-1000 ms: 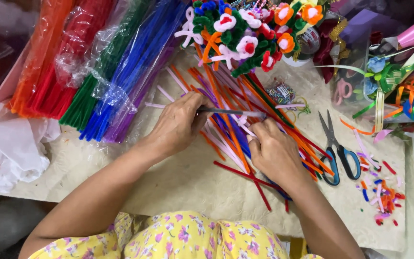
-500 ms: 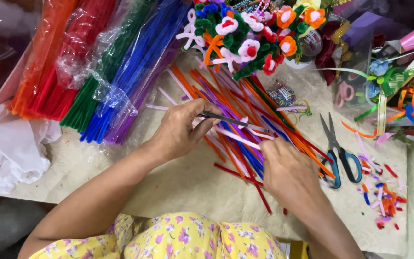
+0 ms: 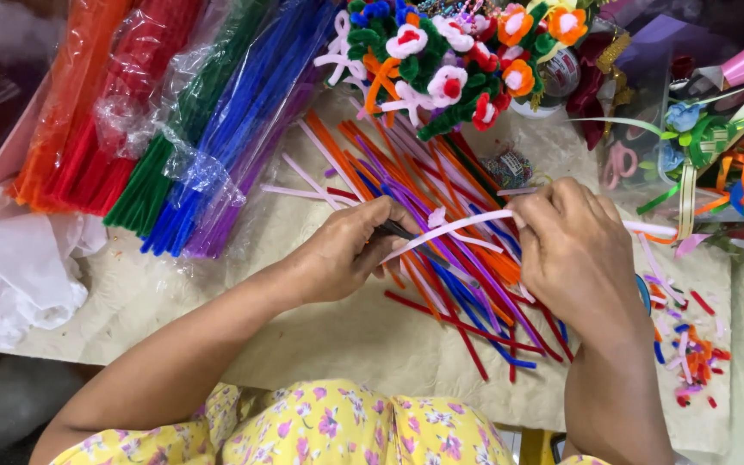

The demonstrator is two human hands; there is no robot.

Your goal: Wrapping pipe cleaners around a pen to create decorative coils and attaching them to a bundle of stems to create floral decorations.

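At centre of the surface (image 3: 320,344), covered by a crinkled cream fibrous sheet, both hands work one pale pink pipe cleaner (image 3: 454,228): fuzzy, thin, bowed between them. Left hand (image 3: 350,254) grip is pinched narrow on the stem's near-left end together with a thin dark rod (image 3: 396,230); can't tell what the rod is, most of it sits inside the fist. Right hand (image 3: 574,254) grip is closed on the stem's far-right end, fingertips hidden behind the knuckles. Under the hands: loose pile of pipe cleaners (image 3: 467,293), fanned out, orange, red, purple, blue, pink; too overlapped to count. Far left: 5 bundles in crinkly clear plastic sleeves, one each orange (image 3: 66,95), red (image 3: 105,146), green (image 3: 161,168), blue (image 3: 234,120), purple (image 3: 243,185); tops cut off by the frame edge. Far centre: cluster of pipe-cleaner flowers (image 3: 454,60), fuzzy round heads in white, red, orange on green; roughly 8 heads visible, some cut off at the top. Right of the right hand: scatter of short coloured offcuts (image 3: 691,357), and a blue edge (image 3: 641,293) poking out from behind the wrist, mostly hidden. Far right: tangle of ribbons and bows (image 3: 716,155), individual items hard to separate. Near left: crumpled white plastic bag (image 3: 19,258). Near edge: yellow floral fabric (image 3: 320,430), cut off at bottom.
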